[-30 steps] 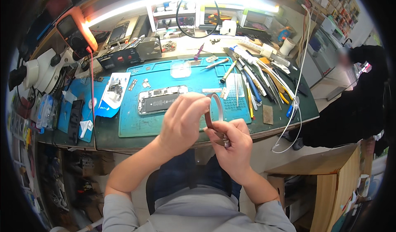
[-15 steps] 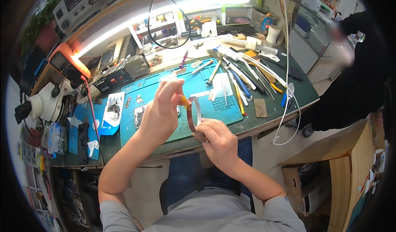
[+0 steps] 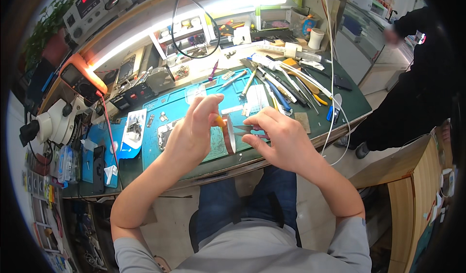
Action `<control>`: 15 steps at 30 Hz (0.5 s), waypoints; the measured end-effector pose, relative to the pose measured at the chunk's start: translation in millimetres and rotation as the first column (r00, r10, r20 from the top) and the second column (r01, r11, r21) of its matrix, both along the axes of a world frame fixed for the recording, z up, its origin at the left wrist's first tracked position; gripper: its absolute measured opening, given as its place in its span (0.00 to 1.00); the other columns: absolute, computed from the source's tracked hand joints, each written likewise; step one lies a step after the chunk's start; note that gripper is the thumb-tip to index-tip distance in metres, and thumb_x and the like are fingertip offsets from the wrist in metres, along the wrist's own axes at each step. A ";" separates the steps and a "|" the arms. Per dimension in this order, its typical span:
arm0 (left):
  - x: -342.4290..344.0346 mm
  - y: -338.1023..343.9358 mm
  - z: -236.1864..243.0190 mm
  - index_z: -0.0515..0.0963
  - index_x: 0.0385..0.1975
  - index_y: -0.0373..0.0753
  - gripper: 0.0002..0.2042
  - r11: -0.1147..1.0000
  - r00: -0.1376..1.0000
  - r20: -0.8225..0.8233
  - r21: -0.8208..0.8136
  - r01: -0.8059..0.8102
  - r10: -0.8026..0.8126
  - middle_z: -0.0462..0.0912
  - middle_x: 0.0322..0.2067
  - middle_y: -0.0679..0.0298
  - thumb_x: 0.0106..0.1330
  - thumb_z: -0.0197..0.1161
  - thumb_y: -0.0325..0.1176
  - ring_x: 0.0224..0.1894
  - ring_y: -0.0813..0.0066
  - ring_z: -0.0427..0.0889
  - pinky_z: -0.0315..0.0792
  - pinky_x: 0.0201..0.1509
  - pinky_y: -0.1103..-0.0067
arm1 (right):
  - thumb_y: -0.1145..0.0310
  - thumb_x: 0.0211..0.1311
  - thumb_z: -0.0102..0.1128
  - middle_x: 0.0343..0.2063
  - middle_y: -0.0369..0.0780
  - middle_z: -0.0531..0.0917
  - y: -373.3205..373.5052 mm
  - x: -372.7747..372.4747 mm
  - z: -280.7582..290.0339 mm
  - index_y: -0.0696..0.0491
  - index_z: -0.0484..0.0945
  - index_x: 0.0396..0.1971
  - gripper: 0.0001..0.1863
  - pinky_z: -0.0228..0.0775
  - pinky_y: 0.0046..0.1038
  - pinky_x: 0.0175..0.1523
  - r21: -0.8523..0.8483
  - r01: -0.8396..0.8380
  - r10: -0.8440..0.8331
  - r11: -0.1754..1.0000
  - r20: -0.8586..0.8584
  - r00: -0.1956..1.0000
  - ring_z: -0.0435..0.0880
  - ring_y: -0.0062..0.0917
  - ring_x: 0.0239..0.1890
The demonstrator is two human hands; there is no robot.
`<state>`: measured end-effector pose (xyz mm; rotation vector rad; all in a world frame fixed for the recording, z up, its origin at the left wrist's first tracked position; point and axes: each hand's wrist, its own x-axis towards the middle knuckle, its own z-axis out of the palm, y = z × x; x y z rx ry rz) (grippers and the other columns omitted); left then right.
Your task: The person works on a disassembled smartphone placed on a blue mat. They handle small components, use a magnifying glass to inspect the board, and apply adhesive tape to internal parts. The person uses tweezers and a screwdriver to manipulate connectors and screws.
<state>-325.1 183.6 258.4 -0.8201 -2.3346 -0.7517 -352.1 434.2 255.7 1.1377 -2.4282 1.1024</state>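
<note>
1. Head view, change: 0.5 s ago the right hand was touching the brown tape roll; now it is apart, just to the right. For the work in hand, the left hand seems to carry the roll alone, freeing the right to handle its tool.
2. The left fingers pinch the roll at its upper edge, by a small yellow piece. The roll is upright above the front of the worktop, between the hands.
3. The right fingers grip a pointed metal tool, its 2 tips toward the roll.
4. Hard to make out: whether the tool is scissors or tweezers, and whether it touches the tape. The left hand hides much of the opened smartphone.
</note>
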 end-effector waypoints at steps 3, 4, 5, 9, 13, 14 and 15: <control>0.3 0.8 1.3 0.60 0.66 0.37 0.24 1.000 1.000 0.010 -0.002 0.004 -0.004 0.78 0.48 0.47 0.72 0.55 0.15 0.35 0.50 0.87 0.81 0.29 0.63 | 0.62 0.66 0.73 0.38 0.40 0.85 -2.0 -3.1 2.1 0.52 0.85 0.44 0.12 0.81 0.33 0.42 0.030 -0.026 0.026 0.999 -0.025 0.999 0.89 0.34 0.37; 0.9 0.0 1.8 0.60 0.66 0.37 0.24 1.000 1.000 0.010 -0.015 -0.008 0.008 0.78 0.48 0.47 0.72 0.55 0.16 0.35 0.50 0.87 0.81 0.29 0.63 | 0.61 0.66 0.73 0.39 0.39 0.85 -3.8 -3.7 2.2 0.52 0.86 0.43 0.12 0.81 0.33 0.41 0.028 -0.033 0.034 0.999 -0.028 0.999 0.88 0.34 0.36; 1.0 -0.1 1.7 0.60 0.66 0.37 0.24 1.000 1.000 0.011 -0.026 -0.017 0.017 0.78 0.49 0.48 0.73 0.55 0.16 0.35 0.50 0.87 0.81 0.28 0.63 | 0.61 0.66 0.73 0.39 0.39 0.85 -5.4 -3.8 2.3 0.51 0.86 0.43 0.12 0.80 0.33 0.41 0.030 -0.036 0.037 0.999 -0.038 0.999 0.88 0.34 0.36; 2.4 0.6 3.3 0.60 0.65 0.36 0.22 0.999 0.999 0.014 -0.039 -0.028 0.029 0.78 0.49 0.47 0.74 0.54 0.17 0.35 0.48 0.87 0.82 0.30 0.63 | 0.59 0.65 0.73 0.39 0.38 0.85 -13.3 -4.6 4.0 0.50 0.87 0.43 0.13 0.79 0.34 0.39 0.057 -0.048 0.053 0.997 -0.076 0.996 0.88 0.35 0.35; 4.2 5.2 7.8 0.58 0.66 0.36 0.23 0.998 0.992 0.128 0.068 -0.014 0.006 0.77 0.46 0.50 0.75 0.53 0.16 0.37 0.51 0.87 0.84 0.39 0.64 | 0.58 0.65 0.74 0.38 0.36 0.85 -17.5 -6.0 11.9 0.49 0.87 0.42 0.13 0.79 0.34 0.39 0.125 -0.056 0.066 0.991 -0.077 0.995 0.88 0.35 0.35; 5.0 7.2 12.3 0.58 0.67 0.36 0.23 0.994 0.985 0.171 0.111 -0.020 0.001 0.76 0.44 0.51 0.75 0.53 0.16 0.38 0.53 0.87 0.84 0.41 0.64 | 0.58 0.64 0.74 0.38 0.36 0.85 -18.5 -6.3 12.6 0.49 0.87 0.42 0.13 0.79 0.34 0.39 0.127 -0.053 0.064 0.991 -0.084 0.994 0.88 0.35 0.35; 5.8 8.5 17.0 0.58 0.67 0.36 0.24 0.988 0.977 0.213 0.153 -0.028 -0.005 0.75 0.43 0.52 0.75 0.52 0.15 0.38 0.54 0.88 0.84 0.43 0.65 | 0.58 0.64 0.74 0.38 0.35 0.85 -19.4 -6.6 13.2 0.49 0.88 0.42 0.12 0.80 0.34 0.39 0.128 -0.049 0.061 0.990 -0.091 0.994 0.88 0.35 0.35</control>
